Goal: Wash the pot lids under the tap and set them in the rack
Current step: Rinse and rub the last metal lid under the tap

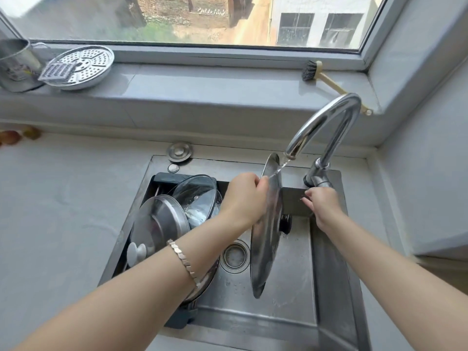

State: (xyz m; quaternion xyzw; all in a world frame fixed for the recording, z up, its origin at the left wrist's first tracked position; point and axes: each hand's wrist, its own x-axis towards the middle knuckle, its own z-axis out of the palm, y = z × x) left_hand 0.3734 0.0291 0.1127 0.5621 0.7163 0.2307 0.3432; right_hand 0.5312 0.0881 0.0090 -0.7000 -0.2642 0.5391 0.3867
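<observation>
Rinsing in hand, racking not yet reached. Left hand (244, 198) clamped on upper rim of steel lid (268, 236), held on edge over sink (291, 287), black knob (286, 221) facing right, thin stream (281, 168) from tap (326, 117) striking the top edge. Right hand (323, 205) up at tap lever (320, 182); impossible to tell whether gripping or merely touching. Already leaning in rack (174, 177) at left: glass lid (197, 193) and second steel lid (159, 221) with white knob (136, 252). Next, probably: turning the lid so water reaches both faces, then carrying it left into the rack without knocking the glass.
</observation>
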